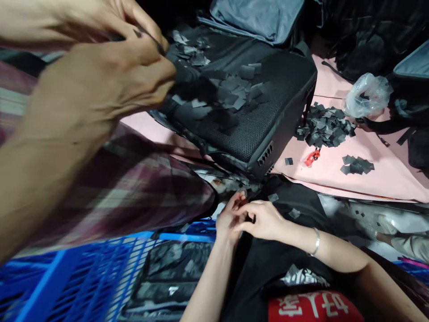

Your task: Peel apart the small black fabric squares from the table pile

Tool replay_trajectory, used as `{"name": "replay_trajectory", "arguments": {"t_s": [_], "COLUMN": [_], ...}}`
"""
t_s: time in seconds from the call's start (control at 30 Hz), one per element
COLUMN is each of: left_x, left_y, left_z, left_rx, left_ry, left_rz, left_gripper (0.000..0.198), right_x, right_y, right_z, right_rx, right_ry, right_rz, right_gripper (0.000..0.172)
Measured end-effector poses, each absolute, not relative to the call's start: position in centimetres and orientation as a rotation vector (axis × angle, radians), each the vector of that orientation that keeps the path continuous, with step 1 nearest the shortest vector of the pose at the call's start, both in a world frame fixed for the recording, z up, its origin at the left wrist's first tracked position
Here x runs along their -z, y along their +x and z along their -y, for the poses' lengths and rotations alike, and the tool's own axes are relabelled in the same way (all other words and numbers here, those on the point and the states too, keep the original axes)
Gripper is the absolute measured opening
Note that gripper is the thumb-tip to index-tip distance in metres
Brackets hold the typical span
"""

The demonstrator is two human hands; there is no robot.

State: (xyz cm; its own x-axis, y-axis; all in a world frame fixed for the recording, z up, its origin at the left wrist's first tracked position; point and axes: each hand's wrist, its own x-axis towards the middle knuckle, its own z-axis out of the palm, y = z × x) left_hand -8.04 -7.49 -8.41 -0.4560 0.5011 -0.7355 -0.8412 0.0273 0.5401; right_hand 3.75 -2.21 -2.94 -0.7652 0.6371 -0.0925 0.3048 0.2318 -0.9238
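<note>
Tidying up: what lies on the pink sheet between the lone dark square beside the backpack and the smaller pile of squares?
A small red object, perhaps a clip; the head view shows it.

upper hand [83, 22] and lower hand [110, 85] pinching a dark strap [182, 74], black backpack [275, 112] strewn with grey scraps [231, 91]

Black backpack [268, 120] (mesh-textured), blue crate [67, 277].
</note>
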Motion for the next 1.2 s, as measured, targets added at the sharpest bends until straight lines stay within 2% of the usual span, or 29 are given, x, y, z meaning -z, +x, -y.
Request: {"name": "replay_trajectory", "arguments": {"t_s": [0.1, 0.13, 0.3, 0.4, 0.63, 0.73, 0.83, 1.0, 1.1, 1.2], "left_x": [7.2, 6.9, 6.4, 6.5, 6.2, 6.4, 7.0, 7.5, 7.0, 6.6], "left_y": [-6.9, -6.8, -6.9, -6.7, -5.4, -5.0, -5.1, -5.8, -6.0, -6.2], "left_z": [7.7, 7.8, 8.3, 8.3, 8.6, 8.9, 9.4, 10.8, 11.8, 12.6], "left_rx": [-1.715, -1.711, -1.74, -1.749, -1.756, -1.805, -1.811, -1.608, -1.53, -1.562], "left_ry": [-0.392, -0.393, -0.412, -0.321, -0.095, -0.005, 0.193, 0.543, 0.525, 0.411], "left_rz": [-1.253, -1.234, -1.17, -1.22, -1.37, -1.382, -1.537, -1.934, -1.851, -1.725], "left_gripper": [0.025, 0.023, 0.013, 0.008, 0.015, 0.017, 0.019, 0.018, 0.025, 0.029], "right_x": [3.8, 4.1, 4.5, 4.6, 6.9, 7.3, 6.7, 5.6, 5.8, 6.5], "right_y": [1.5, 1.4, 2.4, 2.3, 1.1, 1.2, 1.3, 1.3, 1.2, 1.0], "right_z": [2.8, 2.8, 2.0, 2.0, 2.3, 2.3, 2.4, 2.1, 1.1, 0.4], "right_rx": [-1.616, -1.66, -1.703, -1.728, -1.985, -2.046, -2.013, -1.781, -1.752, -1.767], "right_ry": [-0.947, -0.986, -1.254, -1.209, -1.139, -1.124, -1.131, -1.196, -1.263, -1.32], "right_rz": [2.191, 2.142, 1.899, 1.894, 1.75, 1.628, 1.659, 1.78, 1.749, 1.758], "right_gripper": [0.006, 0.006, 0.016, 0.013, 0.019, 0.028, 0.03, 0.021, 0.025, 0.021]}}
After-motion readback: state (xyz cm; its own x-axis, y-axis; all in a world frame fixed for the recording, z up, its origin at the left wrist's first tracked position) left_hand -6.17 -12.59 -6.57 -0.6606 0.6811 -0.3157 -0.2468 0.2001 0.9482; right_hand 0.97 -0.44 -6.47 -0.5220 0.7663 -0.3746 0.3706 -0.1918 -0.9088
